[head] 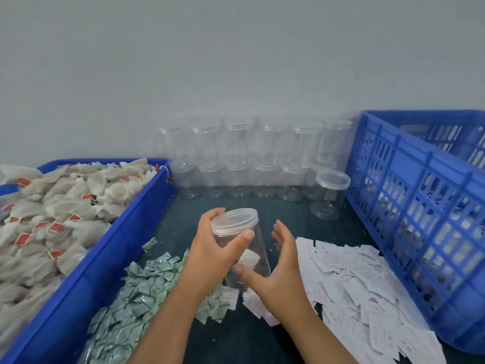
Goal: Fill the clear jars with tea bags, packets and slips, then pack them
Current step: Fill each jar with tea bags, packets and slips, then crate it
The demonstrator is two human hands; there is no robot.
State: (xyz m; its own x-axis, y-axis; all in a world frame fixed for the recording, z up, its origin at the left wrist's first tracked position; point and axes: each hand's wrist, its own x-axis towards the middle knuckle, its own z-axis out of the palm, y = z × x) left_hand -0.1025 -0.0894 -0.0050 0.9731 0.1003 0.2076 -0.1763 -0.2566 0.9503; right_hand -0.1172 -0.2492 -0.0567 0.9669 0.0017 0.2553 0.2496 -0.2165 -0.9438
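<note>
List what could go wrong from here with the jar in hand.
1. The jar is tilted, gripped only by the left hand near its lid; the right hand is open, so it may slip.
2. Reaching back could topple the stacked jars.
3. The slips and packets adjoin; they may mix.

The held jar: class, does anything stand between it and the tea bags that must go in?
Yes: the clear lid sits on the mouth of the jar, which the left hand grips near the top. Tea bags in the blue tray cannot enter until it comes off.
</note>
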